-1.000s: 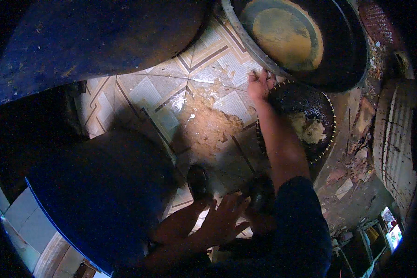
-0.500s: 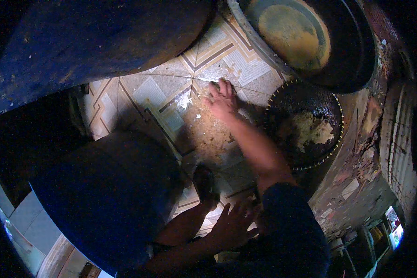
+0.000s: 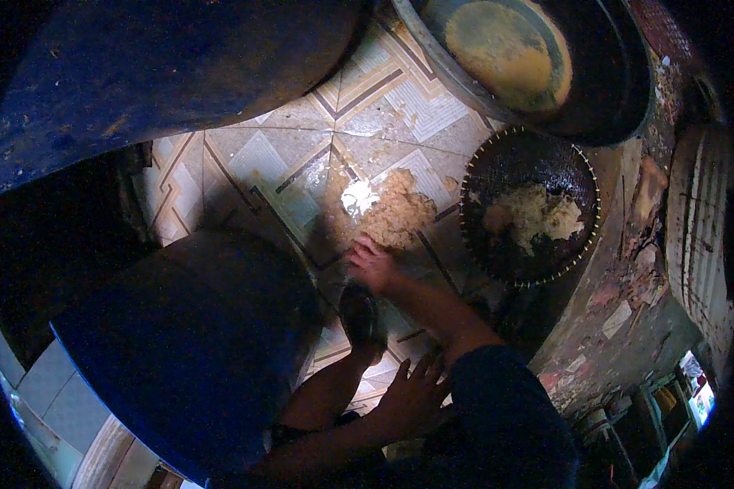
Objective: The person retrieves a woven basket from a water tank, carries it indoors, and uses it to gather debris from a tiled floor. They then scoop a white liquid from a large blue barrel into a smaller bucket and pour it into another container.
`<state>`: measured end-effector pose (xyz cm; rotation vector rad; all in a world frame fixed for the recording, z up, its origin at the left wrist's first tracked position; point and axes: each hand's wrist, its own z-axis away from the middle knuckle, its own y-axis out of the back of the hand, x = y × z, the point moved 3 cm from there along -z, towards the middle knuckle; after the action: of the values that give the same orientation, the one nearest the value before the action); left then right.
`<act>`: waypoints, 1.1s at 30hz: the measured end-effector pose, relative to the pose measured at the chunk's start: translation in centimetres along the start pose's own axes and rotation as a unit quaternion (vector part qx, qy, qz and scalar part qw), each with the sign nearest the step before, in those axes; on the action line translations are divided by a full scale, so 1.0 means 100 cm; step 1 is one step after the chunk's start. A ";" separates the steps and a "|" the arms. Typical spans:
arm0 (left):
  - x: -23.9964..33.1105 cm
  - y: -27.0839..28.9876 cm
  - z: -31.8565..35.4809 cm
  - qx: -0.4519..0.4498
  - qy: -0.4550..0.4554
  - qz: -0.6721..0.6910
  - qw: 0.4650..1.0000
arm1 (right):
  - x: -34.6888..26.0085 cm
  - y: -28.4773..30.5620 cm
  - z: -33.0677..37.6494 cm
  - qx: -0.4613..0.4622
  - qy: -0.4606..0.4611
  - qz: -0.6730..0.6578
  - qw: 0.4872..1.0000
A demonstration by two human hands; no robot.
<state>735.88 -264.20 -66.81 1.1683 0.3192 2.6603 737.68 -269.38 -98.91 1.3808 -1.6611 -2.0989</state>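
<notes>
My right hand (image 3: 371,262) reaches low over the patterned tile floor, at the near edge of a moist, light-brown grainy heap (image 3: 400,210). Its fingers are extended and slightly bent, and nothing shows in them. A bright white patch (image 3: 357,196) lies at the heap's left side; glare keeps me from making out what it is. Closer to me, my left hand (image 3: 416,393) hangs in front of my body with its fingers spread, holding nothing. To the right of the heap sits a dark round woven basket (image 3: 497,253) with pale stitching around its rim, holding a pale crumbly clump (image 3: 542,213).
A large dark tub (image 3: 612,98) with yellowish contents stands at the far right. Blue drums bulge in from the far left (image 3: 179,73) and near left (image 3: 196,342). My foot (image 3: 359,314) is just behind my right hand. Broken rubble (image 3: 620,310) lines the right side.
My right hand has come back toward me from the far side of the brown material. That material, thinly scattered before, now forms a thicker heap. My left hand has barely moved.
</notes>
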 end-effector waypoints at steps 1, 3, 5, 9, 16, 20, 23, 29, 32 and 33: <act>0.001 -0.001 0.001 0.005 0.003 0.022 1.000 | 0.008 -0.002 0.006 0.021 -0.027 0.020 0.999; 0.001 -0.002 0.004 0.038 0.011 0.047 0.998 | 0.027 0.008 0.015 0.015 -0.095 0.057 0.994; 0.002 -0.005 0.006 0.059 0.003 0.046 0.997 | 0.050 0.044 0.027 0.022 -0.162 0.095 0.982; 0.004 -0.009 0.008 0.075 -0.002 0.036 0.997 | 0.103 0.117 -0.021 0.154 -0.258 0.086 0.950; -0.002 -0.011 0.000 0.049 0.020 0.039 0.998 | 0.104 0.113 0.002 0.115 -0.211 -0.016 0.971; -0.002 -0.011 -0.001 0.050 0.021 0.023 0.998 | 0.090 0.110 0.034 0.139 -0.245 0.035 0.959; -0.001 -0.011 -0.002 0.044 0.010 0.026 0.999 | 0.095 0.115 0.040 0.172 -0.308 0.028 0.935; -0.001 -0.008 0.000 0.055 0.007 0.038 0.998 | 0.065 0.080 0.038 0.057 -0.164 0.067 0.983; -0.001 -0.006 0.001 0.069 0.010 0.042 0.997 | 0.060 0.066 0.043 0.027 -0.127 0.103 0.986; -0.002 -0.004 0.001 0.076 0.011 0.039 0.996 | 0.064 0.063 0.046 0.009 -0.135 0.085 0.987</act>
<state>736.11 -263.82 -66.98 1.2201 0.4986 2.7594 728.15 -272.35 -97.47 0.9519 -1.8241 -2.2535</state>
